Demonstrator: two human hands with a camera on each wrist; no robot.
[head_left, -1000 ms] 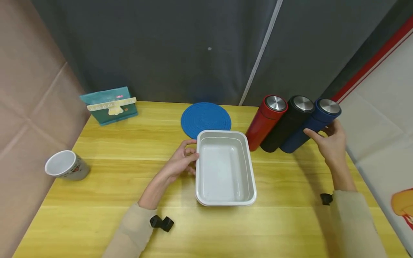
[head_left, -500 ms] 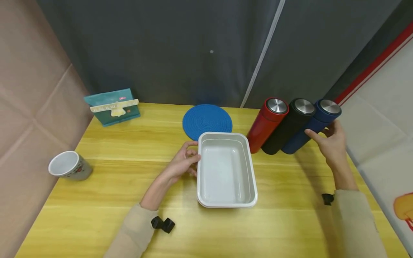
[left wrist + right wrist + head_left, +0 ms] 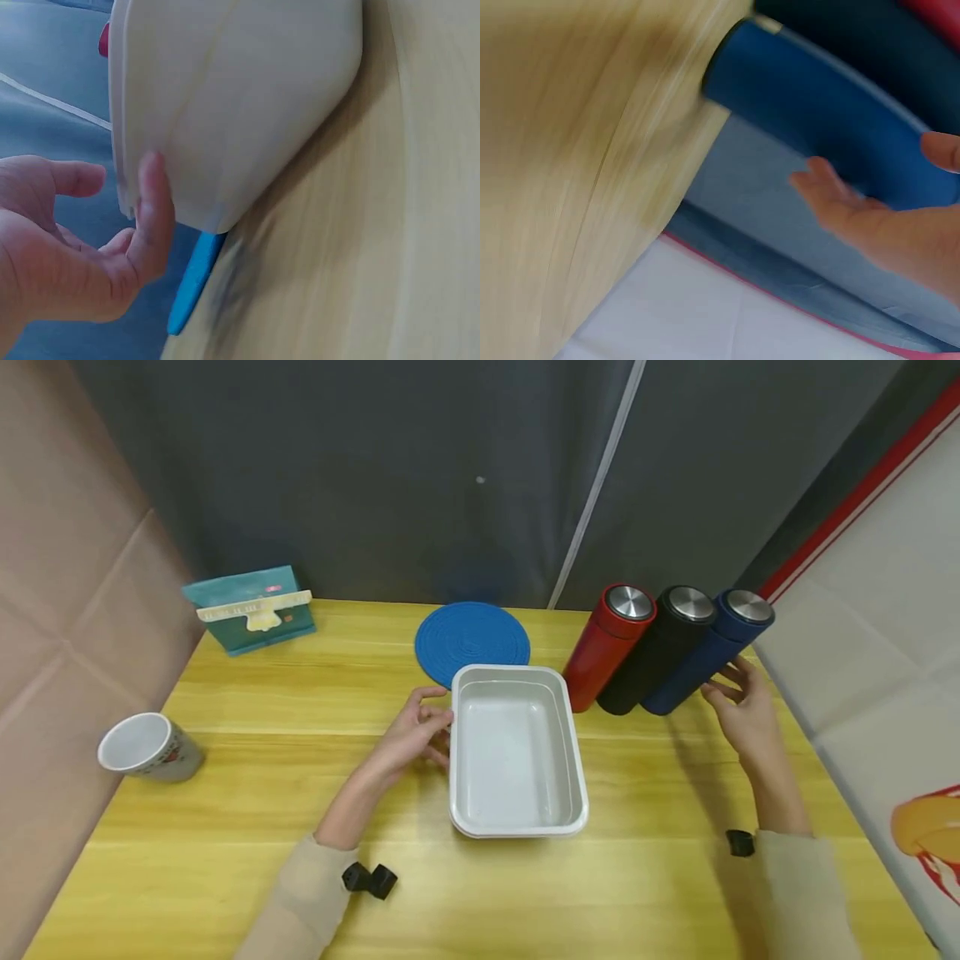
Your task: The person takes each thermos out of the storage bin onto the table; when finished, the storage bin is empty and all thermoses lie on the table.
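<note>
A white rectangular basin [image 3: 517, 822] stands on the wooden table in the middle of the head view. My left hand [image 3: 408, 735] is at its left side, fingertips at the outer wall and thumb near the rim; the left wrist view shows the thumb apart from the rim. Three thermos bottles with steel-topped lids stand in a row to the right: a red thermos [image 3: 603, 647], a black thermos [image 3: 652, 656] and a blue thermos [image 3: 701, 660]. Beside the blue one is my right hand [image 3: 746, 714], fingers spread loosely along its side, thumb off its surface.
A round blue ribbed mat [image 3: 472, 639] lies behind the basin, partly covered by it in the head view. At the left edge stands a grey-white cup [image 3: 165, 752]. A teal bag with a cream clip [image 3: 258, 610] is at the back left. A dark curtain [image 3: 360, 485] closes off the back.
My right hand has come slightly away from the blue thermos, down and toward me, its thumb no longer against the side. The left hand and basin stay in place; the view shifts a little.
</note>
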